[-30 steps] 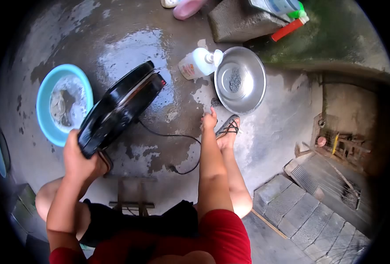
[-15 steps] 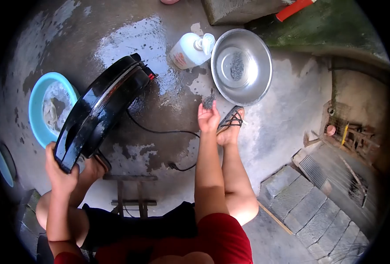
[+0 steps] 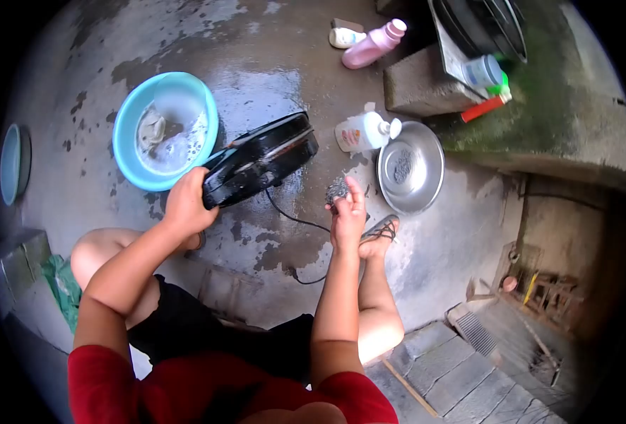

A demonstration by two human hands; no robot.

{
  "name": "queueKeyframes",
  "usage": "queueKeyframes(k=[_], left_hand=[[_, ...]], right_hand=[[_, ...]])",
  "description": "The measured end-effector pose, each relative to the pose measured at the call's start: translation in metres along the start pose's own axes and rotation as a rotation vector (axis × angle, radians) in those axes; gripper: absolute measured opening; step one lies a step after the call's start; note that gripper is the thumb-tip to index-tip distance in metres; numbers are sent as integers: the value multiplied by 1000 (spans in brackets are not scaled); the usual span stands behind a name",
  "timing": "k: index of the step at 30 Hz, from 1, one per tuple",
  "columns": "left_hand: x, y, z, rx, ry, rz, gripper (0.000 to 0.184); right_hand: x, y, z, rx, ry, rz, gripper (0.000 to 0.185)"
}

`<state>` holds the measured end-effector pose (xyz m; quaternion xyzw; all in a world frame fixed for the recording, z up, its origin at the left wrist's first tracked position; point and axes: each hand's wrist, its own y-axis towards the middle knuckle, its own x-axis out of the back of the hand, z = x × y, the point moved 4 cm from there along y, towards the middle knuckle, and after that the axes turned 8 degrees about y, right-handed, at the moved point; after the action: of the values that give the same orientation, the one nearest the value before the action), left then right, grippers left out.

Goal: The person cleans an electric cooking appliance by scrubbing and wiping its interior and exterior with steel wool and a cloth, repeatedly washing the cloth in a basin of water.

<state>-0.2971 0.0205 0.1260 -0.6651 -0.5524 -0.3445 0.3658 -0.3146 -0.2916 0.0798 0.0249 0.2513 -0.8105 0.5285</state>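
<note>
Pink bottle near a grey concrete block

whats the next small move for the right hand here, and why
Probably bring the wiry scourer in the right hand over to the black appliance: the left hand grips the appliance's near end and holds it tilted, while the scourer is apart from it, off to the right.

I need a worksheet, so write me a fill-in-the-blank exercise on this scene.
The left hand grips an electric griddle whose colour is ____.
The hand holding the wire scourer is the ____ one.
Of the blue basin and the steel basin, suds show in the ____ one.
The pump bottle is mainly ____.
Missing words: black; right; blue; white.
</note>
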Motion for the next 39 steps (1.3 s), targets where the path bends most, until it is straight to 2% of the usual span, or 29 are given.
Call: queueKeyframes(k=[4,7,9,10,11,16,20,23,24,27,28,31,35,38,39], left_hand=[[-8,-11,14,-26,-31,-26,52],[-10,-11,19,-32,-45,-1,53],[-7,-12,18,-32,-52,14,54],[-8,-12,19,-32,-53,22,54],[-9,-12,19,-33,-55,30,55],[-5,-12,22,-63,-56,43,56],[-4,-13,25,-41,-71,66,55],[-4,-13,24,-46,-90,83,55],[-6,-13,25,-48,-96,88,55],[-14,-20,35,-85,-110,13,56],[-16,-24,37,-81,-103,10,56],[-15,-27,36,-88,-95,10,56],[-9,-24,29,-71,-116,9,54],[-6,-20,27,-84,-125,-12,54],[-6,-23,28,-87,-126,-16,53]], right_hand=[[-43,-25,-17,214,-374,15,50],[-75,-37,-33,275,-459,36,37],[-105,-47,-23,582,-744,94,26],[-118,-51,-24,566,-789,136,26],[-132,-57,-22,696,-951,208,26],[-152,-60,-27,744,-976,371,22],[-159,-37,-17,753,-1140,347,13],[-165,-41,-21,732,-1220,258,16],[-165,-46,-19,628,-1178,255,14],[-169,-78,-29,599,-974,404,14],[-172,-79,-27,621,-1015,420,14],[-161,-45,-27,613,-1226,284,14],[-162,-38,-22,741,-1278,277,14],[-156,-14,-10,778,-1399,104,14],[-156,-9,-5,754,-1374,140,17]])
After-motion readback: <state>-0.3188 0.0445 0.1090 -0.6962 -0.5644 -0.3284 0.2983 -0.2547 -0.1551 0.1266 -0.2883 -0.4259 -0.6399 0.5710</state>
